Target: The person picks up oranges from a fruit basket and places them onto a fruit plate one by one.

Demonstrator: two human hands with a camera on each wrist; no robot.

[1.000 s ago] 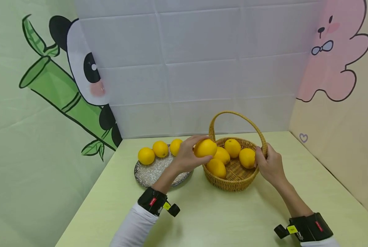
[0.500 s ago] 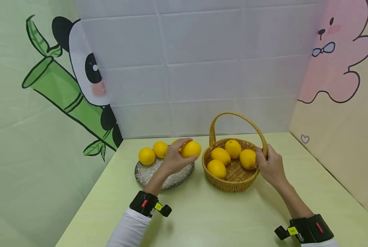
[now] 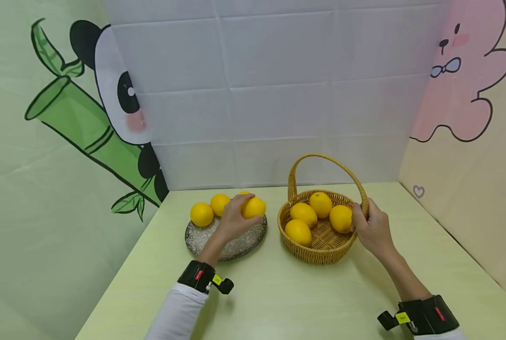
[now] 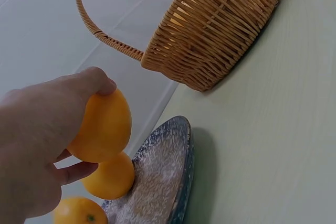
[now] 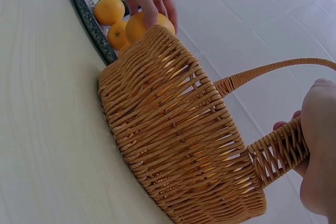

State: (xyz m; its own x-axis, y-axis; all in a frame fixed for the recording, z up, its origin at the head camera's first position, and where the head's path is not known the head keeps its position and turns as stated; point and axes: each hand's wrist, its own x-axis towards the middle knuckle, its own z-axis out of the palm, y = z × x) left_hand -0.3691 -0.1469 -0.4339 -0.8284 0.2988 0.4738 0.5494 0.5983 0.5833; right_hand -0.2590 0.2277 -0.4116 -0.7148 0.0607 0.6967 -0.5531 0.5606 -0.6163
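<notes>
An orange (image 3: 254,208) is gripped between the thumb and fingers of my left hand (image 3: 233,219), over the right part of a speckled grey plate (image 3: 240,245). In the left wrist view that held orange (image 4: 104,127) appears above the plate's surface. Several other oranges (image 3: 201,215) lie along the plate's back edge, one mostly hidden behind my left hand. My right hand (image 3: 373,227) grips the handle of a wicker basket (image 3: 316,255) at its right side. Several oranges (image 3: 298,233) rest inside the basket.
Plate and basket stand side by side on a pale table (image 3: 304,302), with a narrow gap between them. A light tiled-pattern backdrop (image 3: 274,113) rises behind the table. Printed cartoon side walls (image 3: 45,198) flank it left and right.
My left hand has moved left with the orange, from over the basket's left rim to over the plate. My right hand stays on the basket handle.
</notes>
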